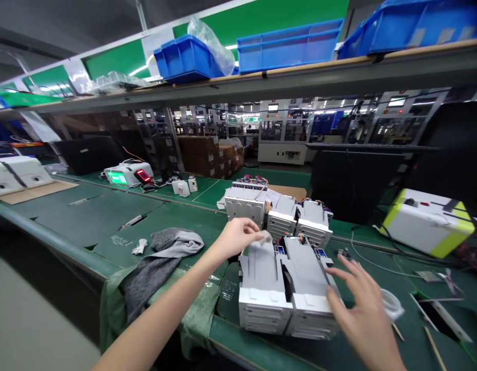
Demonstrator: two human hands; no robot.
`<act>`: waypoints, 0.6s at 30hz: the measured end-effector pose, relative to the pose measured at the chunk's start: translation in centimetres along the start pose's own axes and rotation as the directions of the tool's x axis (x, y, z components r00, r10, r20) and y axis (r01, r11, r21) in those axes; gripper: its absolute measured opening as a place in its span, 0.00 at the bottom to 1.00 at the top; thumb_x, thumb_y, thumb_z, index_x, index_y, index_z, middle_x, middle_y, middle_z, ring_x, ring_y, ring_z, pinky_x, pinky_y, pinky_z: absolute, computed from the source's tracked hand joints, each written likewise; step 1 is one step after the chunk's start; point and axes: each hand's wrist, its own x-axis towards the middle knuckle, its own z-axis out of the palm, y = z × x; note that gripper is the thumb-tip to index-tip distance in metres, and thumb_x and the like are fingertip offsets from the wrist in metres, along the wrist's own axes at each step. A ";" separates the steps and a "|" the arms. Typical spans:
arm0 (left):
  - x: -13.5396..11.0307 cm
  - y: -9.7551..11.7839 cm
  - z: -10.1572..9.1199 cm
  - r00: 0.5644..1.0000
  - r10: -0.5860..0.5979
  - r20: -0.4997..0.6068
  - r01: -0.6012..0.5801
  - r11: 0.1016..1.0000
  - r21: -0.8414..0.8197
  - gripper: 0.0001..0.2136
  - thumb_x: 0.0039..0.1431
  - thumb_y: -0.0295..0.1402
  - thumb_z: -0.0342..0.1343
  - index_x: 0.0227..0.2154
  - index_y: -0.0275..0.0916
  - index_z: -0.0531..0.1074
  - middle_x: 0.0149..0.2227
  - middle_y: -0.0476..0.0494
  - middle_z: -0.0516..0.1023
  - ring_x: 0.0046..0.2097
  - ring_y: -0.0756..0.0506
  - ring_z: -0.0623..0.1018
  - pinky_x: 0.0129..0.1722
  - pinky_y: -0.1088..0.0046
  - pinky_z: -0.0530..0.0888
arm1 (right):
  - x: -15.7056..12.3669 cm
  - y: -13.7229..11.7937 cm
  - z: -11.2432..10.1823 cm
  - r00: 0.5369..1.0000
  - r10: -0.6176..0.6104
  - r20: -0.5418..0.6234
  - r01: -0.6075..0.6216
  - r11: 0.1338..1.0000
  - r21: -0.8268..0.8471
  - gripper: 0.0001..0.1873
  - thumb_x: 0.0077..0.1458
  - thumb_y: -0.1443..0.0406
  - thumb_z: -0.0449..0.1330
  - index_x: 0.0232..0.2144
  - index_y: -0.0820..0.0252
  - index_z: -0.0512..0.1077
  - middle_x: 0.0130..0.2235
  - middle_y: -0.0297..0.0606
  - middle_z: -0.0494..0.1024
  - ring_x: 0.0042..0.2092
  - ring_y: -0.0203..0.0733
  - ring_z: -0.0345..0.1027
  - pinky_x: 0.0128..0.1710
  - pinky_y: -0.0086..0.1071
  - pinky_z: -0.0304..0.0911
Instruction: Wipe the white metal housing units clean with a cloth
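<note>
Two metal-cased units stand side by side at the bench's front edge, a left unit and a right unit, each with wires and a small blue part at its far end. Above the left unit's far end, my left hand has thumb and fingers pinched on a small whitish, see-through piece; its exact kind is unclear. My right hand is open, fingers spread, beside the right unit's right side. Behind them are more such units, with wiring on top.
Left of my forearm lies a grey cloth over a green cover. A tape roll and a white-and-yellow box are at right. Blue bins line the overhead shelf. A lit display device stands back left.
</note>
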 end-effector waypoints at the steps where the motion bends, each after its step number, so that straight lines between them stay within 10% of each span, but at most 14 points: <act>1: -1.0 0.1 0.2 0.999 0.016 0.028 -0.013 0.996 -0.084 0.11 0.60 0.38 0.59 0.38 0.33 0.74 0.34 0.45 0.78 0.36 0.47 0.78 0.38 0.67 0.76 | 0.7 -1.3 -0.2 0.998 -0.065 0.014 0.064 0.998 0.014 0.14 0.57 0.56 0.57 0.44 0.52 0.74 0.60 0.42 0.68 0.65 0.58 0.52 0.62 0.61 0.49; 6: -3.8 0.6 2.8 0.996 0.063 0.067 -0.030 0.912 -0.409 0.12 0.55 0.39 0.60 0.35 0.35 0.75 0.30 0.47 0.79 0.32 0.49 0.78 0.32 0.74 0.72 | 4.5 -6.7 1.7 0.870 -0.147 0.471 -0.086 0.895 0.438 0.20 0.60 0.59 0.58 0.55 0.51 0.68 0.57 0.41 0.72 0.57 0.45 0.68 0.55 0.42 0.67; 10: -4.0 -0.6 3.6 1.000 0.023 -0.010 -0.025 0.863 -0.504 0.17 0.56 0.43 0.59 0.40 0.34 0.73 0.26 0.46 0.77 0.30 0.47 0.77 0.32 0.71 0.73 | 6.3 -7.3 3.5 0.791 -0.091 0.605 -0.257 0.848 0.464 0.15 0.57 0.57 0.61 0.43 0.59 0.76 0.36 0.38 0.81 0.37 0.40 0.76 0.37 0.33 0.73; 14: -5.9 -3.7 3.3 0.989 0.029 -0.145 -0.096 0.872 -0.480 0.26 0.51 0.41 0.65 0.52 0.42 0.68 0.55 0.39 0.72 0.58 0.39 0.70 0.60 0.58 0.64 | 5.9 -6.3 2.6 0.891 -0.008 0.454 -0.150 0.938 0.312 0.10 0.56 0.58 0.63 0.36 0.58 0.76 0.32 0.36 0.80 0.32 0.39 0.74 0.31 0.30 0.71; 18: -8.5 -7.1 5.5 0.993 0.113 -0.039 -0.120 0.929 -0.349 0.60 0.30 0.42 0.76 0.66 0.50 0.45 0.70 0.38 0.39 0.70 0.31 0.45 0.67 0.48 0.48 | 3.4 -6.7 2.7 0.910 -0.338 0.241 0.308 0.939 0.154 0.05 0.55 0.69 0.62 0.36 0.56 0.74 0.34 0.37 0.79 0.37 0.40 0.74 0.35 0.31 0.71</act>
